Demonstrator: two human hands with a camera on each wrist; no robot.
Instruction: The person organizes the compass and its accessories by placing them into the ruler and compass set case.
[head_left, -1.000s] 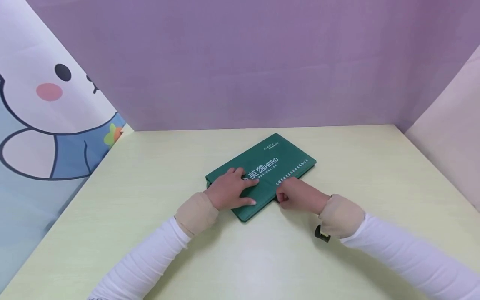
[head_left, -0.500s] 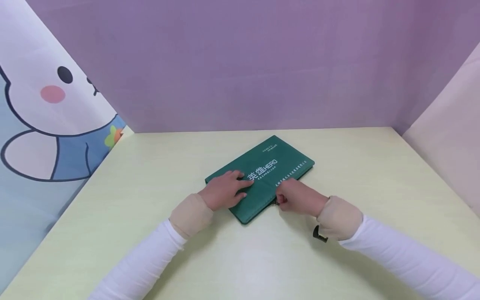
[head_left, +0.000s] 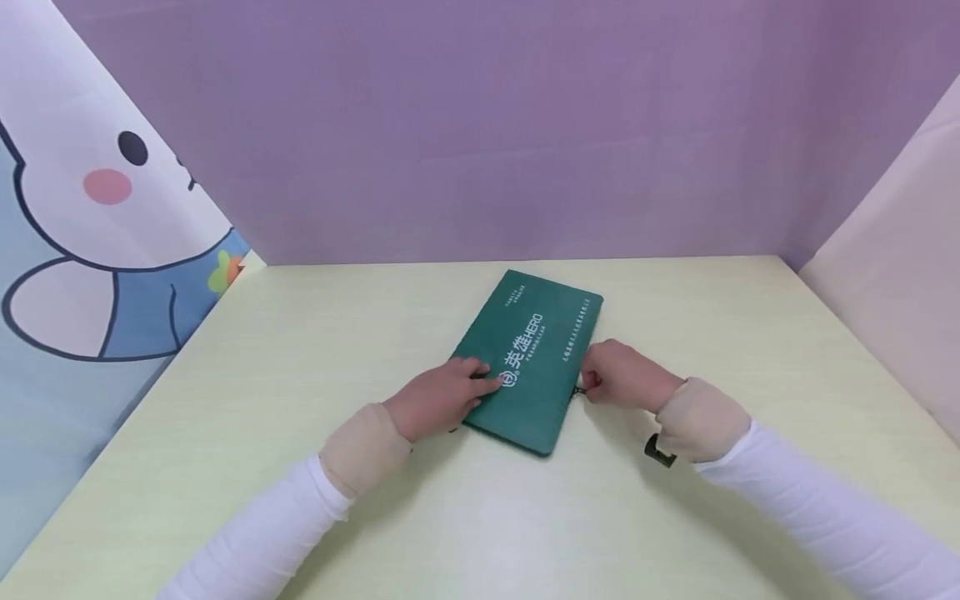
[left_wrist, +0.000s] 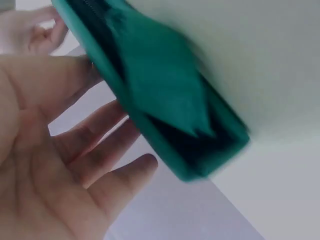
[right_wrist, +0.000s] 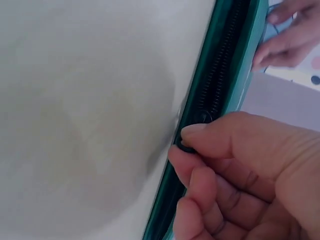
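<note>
A green zip pouch (head_left: 551, 333) with white lettering lies on the table, its long side slanting away from me. My left hand (head_left: 438, 396) rests on its left side, fingers extended over the cover. In the left wrist view those fingers (left_wrist: 120, 182) lie along the pouch's edge, beside an end where green lining (left_wrist: 160, 70) folds inward. My right hand (head_left: 630, 375) is at the right edge. Its thumb and forefinger pinch the dark zipper pull (right_wrist: 186, 146), seen in the right wrist view. Above the slider, the zipper teeth (right_wrist: 220, 65) run in two separated rows.
The pale table (head_left: 480, 533) extends around the pouch. A purple backdrop (head_left: 495, 133) rises behind its far edge. A cartoon-printed sheet (head_left: 142, 308) stands along the left side, and a pale panel (head_left: 900, 250) stands on the right.
The pouch has turned counterclockwise, its far end swinging left and its near end right. My right hand has shifted right and slightly away; my left hand has slid a little left and nearer.
</note>
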